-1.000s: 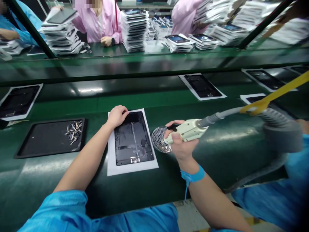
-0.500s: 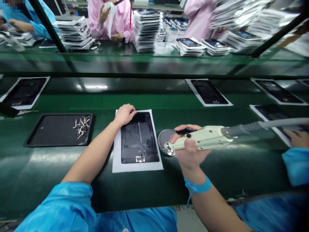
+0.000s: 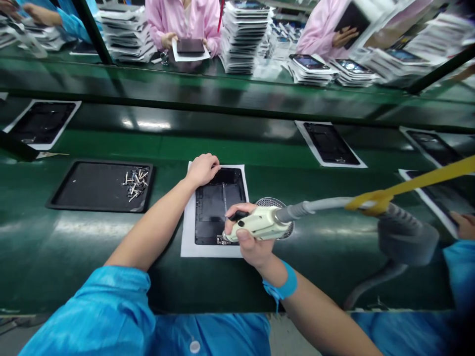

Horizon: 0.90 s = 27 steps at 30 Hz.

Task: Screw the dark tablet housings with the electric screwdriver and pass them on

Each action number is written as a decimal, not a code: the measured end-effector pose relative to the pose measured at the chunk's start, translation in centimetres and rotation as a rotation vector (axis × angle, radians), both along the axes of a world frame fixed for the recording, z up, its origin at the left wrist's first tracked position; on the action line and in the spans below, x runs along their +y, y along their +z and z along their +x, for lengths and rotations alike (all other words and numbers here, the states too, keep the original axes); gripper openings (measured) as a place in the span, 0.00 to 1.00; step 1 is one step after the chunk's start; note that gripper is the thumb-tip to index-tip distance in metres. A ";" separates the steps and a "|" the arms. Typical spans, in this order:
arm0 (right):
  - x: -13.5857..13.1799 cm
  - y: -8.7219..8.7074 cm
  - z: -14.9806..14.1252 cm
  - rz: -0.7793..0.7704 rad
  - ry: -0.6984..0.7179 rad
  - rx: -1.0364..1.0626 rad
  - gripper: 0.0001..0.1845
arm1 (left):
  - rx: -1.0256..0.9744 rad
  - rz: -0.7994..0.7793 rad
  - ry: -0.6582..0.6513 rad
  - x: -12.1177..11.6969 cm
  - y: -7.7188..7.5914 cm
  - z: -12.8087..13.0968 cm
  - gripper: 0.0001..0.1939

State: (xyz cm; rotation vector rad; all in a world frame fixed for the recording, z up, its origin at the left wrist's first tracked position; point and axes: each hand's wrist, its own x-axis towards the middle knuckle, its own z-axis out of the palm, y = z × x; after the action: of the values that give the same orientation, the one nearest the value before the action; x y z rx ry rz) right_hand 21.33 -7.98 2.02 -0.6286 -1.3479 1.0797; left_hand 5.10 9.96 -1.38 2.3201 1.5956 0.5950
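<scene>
The left hand (image 3: pixel 202 170) lies flat across the top edge of a dark tablet shell (image 3: pixel 218 198), its grip open, with the palm and spread fingers bearing down rather than clamping. The shell lies flat on a white sheet (image 3: pixel 211 251) on the green desk (image 3: pixel 222 287), roughly in front of the person. The right hand (image 3: pixel 250 247) has its grip closed around the pale body of an electric screwdriver (image 3: pixel 258 223), whose tip sits low over the shell's lower-left corner; whether it touches is hard to tell. The shell looks thin, stiff and light, and its smooth face may slide on the paper, so steady pressure along an edge seems the safest hold. Its exposed inner parts look fragile, so the rims are better places to take hold than the middle. A round mesh dish (image 3: pixel 269 201) sits just right of the shell, partly behind the screwdriver, whose hose (image 3: pixel 315 203) runs right beneath a yellow strap (image 3: pixel 419 183). Left of the sheet, a black tray (image 3: pixel 81 198) holds a small heap of screws (image 3: pixel 135 183). A blue wristband (image 3: pixel 285 284) circles the right wrist.
</scene>
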 end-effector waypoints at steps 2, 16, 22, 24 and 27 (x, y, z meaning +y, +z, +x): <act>0.0 -0.3 0.0 -0.019 -0.010 -0.003 0.18 | -0.004 0.002 -0.002 0.0 0.0 0.0 0.07; 0.4 -0.3 0.2 -0.022 0.022 0.077 0.16 | 0.096 0.075 0.323 -5.9 2.7 -2.6 0.15; 2.0 1.6 4.2 0.027 -0.238 0.207 0.15 | 0.492 -0.402 0.428 -12.9 5.2 -4.1 0.27; 2.5 1.8 5.2 0.023 -0.305 0.192 0.16 | 0.491 -0.430 0.384 -14.2 5.1 -3.5 0.20; 2.9 1.7 6.0 0.030 -0.374 0.158 0.16 | 0.458 -0.394 0.384 -14.5 4.5 -2.7 0.15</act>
State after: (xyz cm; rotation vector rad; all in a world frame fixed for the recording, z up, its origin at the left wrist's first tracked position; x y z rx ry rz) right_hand 27.38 -5.11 3.72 -0.7236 -1.0561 0.7870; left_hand 2.36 -4.57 3.16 1.9511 2.1498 -0.1997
